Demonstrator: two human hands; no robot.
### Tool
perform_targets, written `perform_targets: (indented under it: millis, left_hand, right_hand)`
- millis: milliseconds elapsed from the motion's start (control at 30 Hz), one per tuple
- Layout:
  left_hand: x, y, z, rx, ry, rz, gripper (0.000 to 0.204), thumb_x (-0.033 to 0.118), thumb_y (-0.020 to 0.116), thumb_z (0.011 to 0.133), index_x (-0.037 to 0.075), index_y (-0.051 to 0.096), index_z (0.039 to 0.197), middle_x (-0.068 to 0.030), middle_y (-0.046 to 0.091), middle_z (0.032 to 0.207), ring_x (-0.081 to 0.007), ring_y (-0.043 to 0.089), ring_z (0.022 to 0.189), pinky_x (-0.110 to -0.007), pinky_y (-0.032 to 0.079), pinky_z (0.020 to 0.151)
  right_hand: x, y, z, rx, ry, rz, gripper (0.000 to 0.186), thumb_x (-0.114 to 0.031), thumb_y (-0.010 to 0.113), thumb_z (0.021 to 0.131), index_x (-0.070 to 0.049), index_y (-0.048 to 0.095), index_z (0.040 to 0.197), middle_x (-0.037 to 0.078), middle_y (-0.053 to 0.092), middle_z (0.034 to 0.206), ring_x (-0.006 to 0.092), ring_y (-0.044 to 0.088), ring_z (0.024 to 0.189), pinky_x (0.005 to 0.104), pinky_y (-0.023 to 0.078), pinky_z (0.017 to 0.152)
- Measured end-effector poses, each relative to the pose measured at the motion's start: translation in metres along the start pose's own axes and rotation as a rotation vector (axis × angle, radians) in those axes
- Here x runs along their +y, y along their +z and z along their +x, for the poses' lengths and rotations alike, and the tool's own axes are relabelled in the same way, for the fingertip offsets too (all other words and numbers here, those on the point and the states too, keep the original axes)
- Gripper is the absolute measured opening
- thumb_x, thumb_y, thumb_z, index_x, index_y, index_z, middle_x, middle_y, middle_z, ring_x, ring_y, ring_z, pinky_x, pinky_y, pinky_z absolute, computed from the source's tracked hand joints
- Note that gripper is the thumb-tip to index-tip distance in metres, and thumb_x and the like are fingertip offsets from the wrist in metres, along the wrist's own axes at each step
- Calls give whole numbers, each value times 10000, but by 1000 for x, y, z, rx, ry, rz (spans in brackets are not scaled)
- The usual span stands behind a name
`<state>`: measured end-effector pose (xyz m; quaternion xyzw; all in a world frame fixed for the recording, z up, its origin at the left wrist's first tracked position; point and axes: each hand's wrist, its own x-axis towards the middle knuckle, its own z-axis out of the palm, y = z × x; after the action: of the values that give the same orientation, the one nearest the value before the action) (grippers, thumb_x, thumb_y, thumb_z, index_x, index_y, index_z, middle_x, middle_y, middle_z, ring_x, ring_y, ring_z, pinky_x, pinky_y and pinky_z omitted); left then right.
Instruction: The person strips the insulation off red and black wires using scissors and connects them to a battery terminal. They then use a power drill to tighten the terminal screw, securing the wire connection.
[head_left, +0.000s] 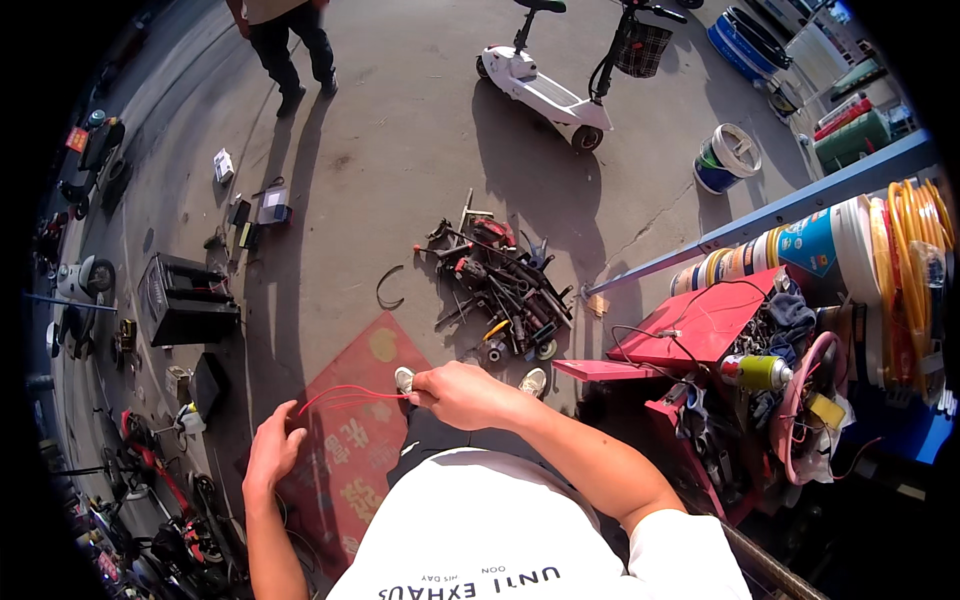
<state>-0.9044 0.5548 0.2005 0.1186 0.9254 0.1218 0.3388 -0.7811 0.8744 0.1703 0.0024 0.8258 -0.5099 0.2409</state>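
A thin red wire (pixel 352 389), doubled into a few loose strands, stretches between my two hands at waist height. My right hand (pixel 462 396) is closed, pinching its right end between thumb and fingers. My left hand (pixel 270 446) is near the wire's left end, with the thumb held apart from the curved fingers; whether the fingertips touch the wire is too small to tell. Below the wire lies a red mat (pixel 345 440) with pale lettering. Beyond my shoes, a heap of metal tools and parts (pixel 500 280) covers the ground.
A red metal toolbox (pixel 690 325) stands open on the right, near a spray can (pixel 755 372) and coiled yellow hose (pixel 912 270). At left sits a black box (pixel 180 300). Farther off are a white electric scooter (pixel 540 90), a bucket (pixel 728 158) and a standing person (pixel 292 45).
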Motion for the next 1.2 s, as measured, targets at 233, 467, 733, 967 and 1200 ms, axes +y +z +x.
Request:
perform_targets:
  millis: [233,467,733,967,1200]
  left_hand:
    - [10,8,68,261,495,-431,548,151,742,820,19,527,1307,-174,607,1224,-304,584,1145,-397,460,983]
    - [-23,-65,97,376,530,-683,205,77,694,881,12,663,1073,-84,649,952,-193,640,841,-297,512,760]
    - [-84,-105,143,358,282,-1166,77,13,678,908,-9,666,981,24,611,884,-46,544,796,-198,448,704]
    - [-93,-158,200,501,252,-886,90,46,701,888,-11,679,953,-15,615,840,-81,554,749,-235,450,663]
    - [-108,-194,237,491,410,-249,145,132,660,911,19,666,1001,-89,565,1027,-268,519,993,-355,439,835]
  right_hand:
    - [-100,23,118,72,82,199,269,-251,569,1002,10,632,1008,116,638,709,244,648,672,356,479,616]
    - [-133,15,196,-59,-12,43,268,-89,566,958,32,615,1192,107,664,795,167,603,729,320,512,722]
    - [-138,-1,267,-216,-37,700,405,-70,587,970,20,518,1358,49,662,1055,108,597,953,267,507,851]
    - [-154,-22,365,-122,-127,596,272,-227,621,977,14,649,1102,36,688,898,87,615,816,242,498,742]
    - [-172,-13,436,65,-248,209,189,-131,579,912,44,639,949,196,672,802,362,639,738,423,506,687]
